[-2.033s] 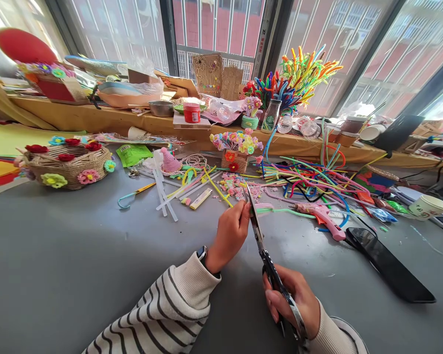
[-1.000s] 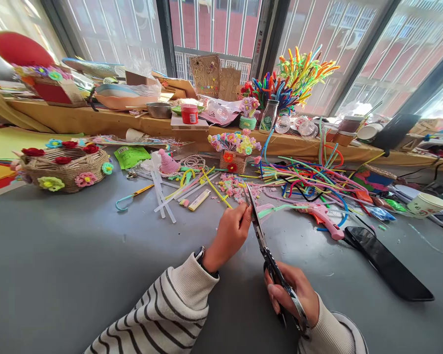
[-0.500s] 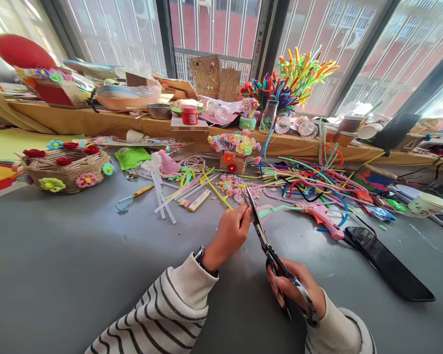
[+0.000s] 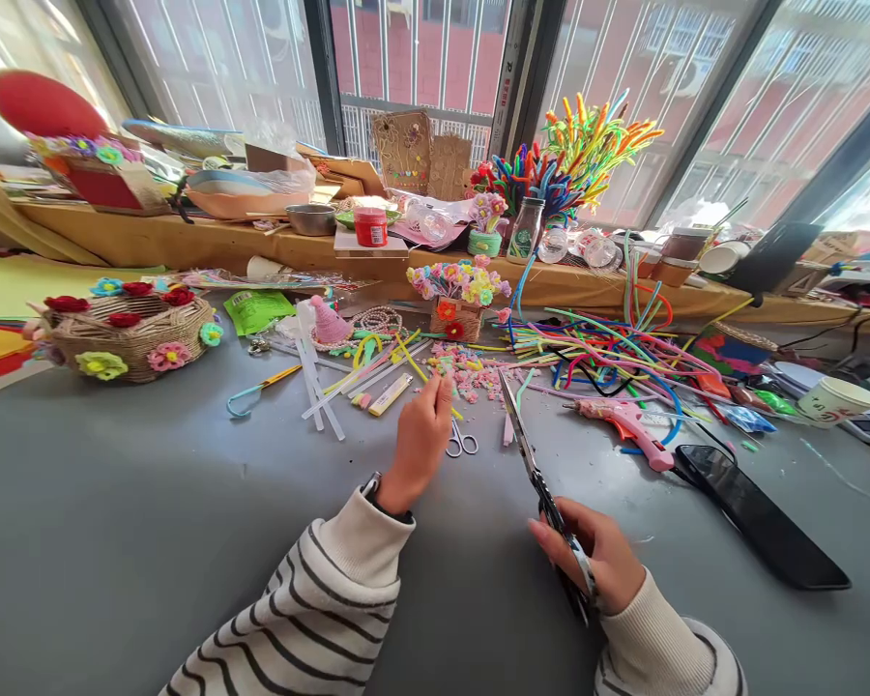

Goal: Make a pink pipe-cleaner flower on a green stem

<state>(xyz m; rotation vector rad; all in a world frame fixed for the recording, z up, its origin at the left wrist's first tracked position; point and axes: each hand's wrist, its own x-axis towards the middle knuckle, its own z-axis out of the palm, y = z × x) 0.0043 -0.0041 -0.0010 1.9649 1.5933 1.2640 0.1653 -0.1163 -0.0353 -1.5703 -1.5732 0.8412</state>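
My right hand (image 4: 600, 549) is wrapped round the handles of large metal scissors (image 4: 528, 447). Their blades point up and away over the table, almost together. To the left, my left hand (image 4: 421, 435) is closed in a pinch, thumb against fingers, apart from the blades. Whatever it holds is too small or hidden to make out. Small scissors (image 4: 464, 444) lie just right of my left hand. Beyond the blades is a pale green strip (image 4: 526, 385), and a small pink piece (image 4: 508, 431) sits beside them. Pink and yellow crumbs (image 4: 478, 377) are scattered behind.
At the right lie a pink glue gun (image 4: 634, 428), a black phone-like slab (image 4: 761, 517) and a tangle of coloured pipe cleaners (image 4: 601, 348). A flower-trimmed basket (image 4: 134, 338) stands left. Clear glue sticks (image 4: 315, 382) and a seam-ripper-like hook (image 4: 257, 391) lie nearer.
My left hand has moved left and slightly away from the scissors. The pale green strip that stretched right past the blades has shifted beyond them. The small scissors have come into view.
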